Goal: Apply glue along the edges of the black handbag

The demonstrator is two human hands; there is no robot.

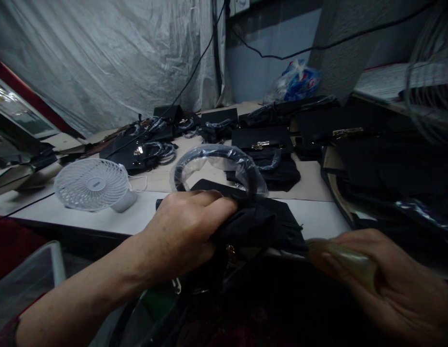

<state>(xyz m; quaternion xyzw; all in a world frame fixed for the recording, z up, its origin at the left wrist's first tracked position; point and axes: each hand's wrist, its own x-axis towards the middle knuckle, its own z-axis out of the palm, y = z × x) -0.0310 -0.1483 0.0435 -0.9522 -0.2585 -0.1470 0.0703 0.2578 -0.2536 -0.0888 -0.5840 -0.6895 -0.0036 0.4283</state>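
Observation:
A black handbag (260,224) sits in front of me at the table's near edge, its round handle (217,161) wrapped in clear plastic and standing up. My left hand (184,231) is closed over the bag's upper left edge, gripping the black material. My right hand (386,282) is at the lower right, its fingers curled around a smooth, yellowish translucent tool (349,262) whose tip points toward the bag's right edge. A small gold fitting (230,249) shows on the bag just under my left hand.
A white desk fan (92,184) lies on the table at the left. Several more black bags with gold clasps (262,144) and plastic-wrapped handles cover the far and right side. Plastic sheeting hangs behind. Cables cross overhead. A blue-and-white bag (296,82) sits at the back.

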